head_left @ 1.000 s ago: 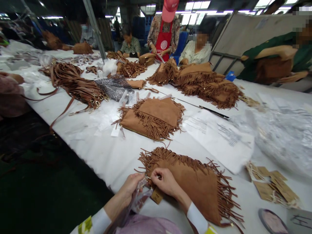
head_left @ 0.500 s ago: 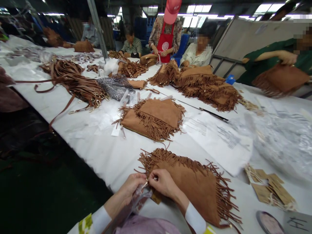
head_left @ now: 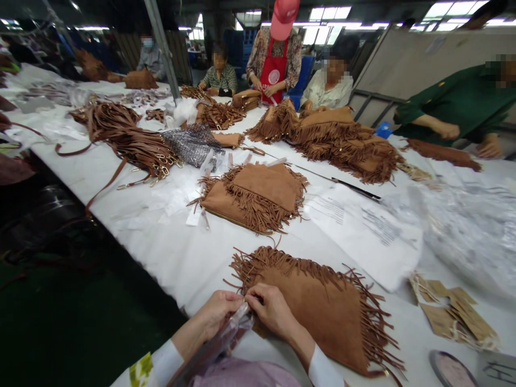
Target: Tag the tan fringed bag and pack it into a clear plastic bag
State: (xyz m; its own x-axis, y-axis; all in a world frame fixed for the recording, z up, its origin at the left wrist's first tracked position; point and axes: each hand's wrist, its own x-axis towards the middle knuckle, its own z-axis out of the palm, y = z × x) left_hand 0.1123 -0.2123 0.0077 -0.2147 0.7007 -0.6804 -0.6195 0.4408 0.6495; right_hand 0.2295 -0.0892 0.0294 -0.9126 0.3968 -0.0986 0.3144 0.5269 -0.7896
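A brown fringed bag (head_left: pixel 314 309) lies flat in front of me, its fringe spread along the far and right edges. At its left corner my left hand (head_left: pixel 221 312) and my right hand (head_left: pixel 271 307) meet, fingertips pinched together around a small metal piece (head_left: pixel 244 301). Clear plastic wrap (head_left: pixel 236 324) hangs just below my fingers, over my lap. The fingers hide most of the metal piece. Beyond this bag lie two more fringed bags (head_left: pixel 266 188), one partly on top of the other.
Brown straps with metal clips (head_left: pixel 129 134) lie at the left. Fringed bags (head_left: pixel 342 140) are heaped farther back. Cardboard tags (head_left: pixel 455 312), a round dish (head_left: pixel 453 370) and clear plastic bags (head_left: pixel 475 231) are at the right. Several people stand or sit around the table.
My right fingers have closed in more tightly beside the left ones. At the right, the person in green has lowered the raised fringed bag to the table.
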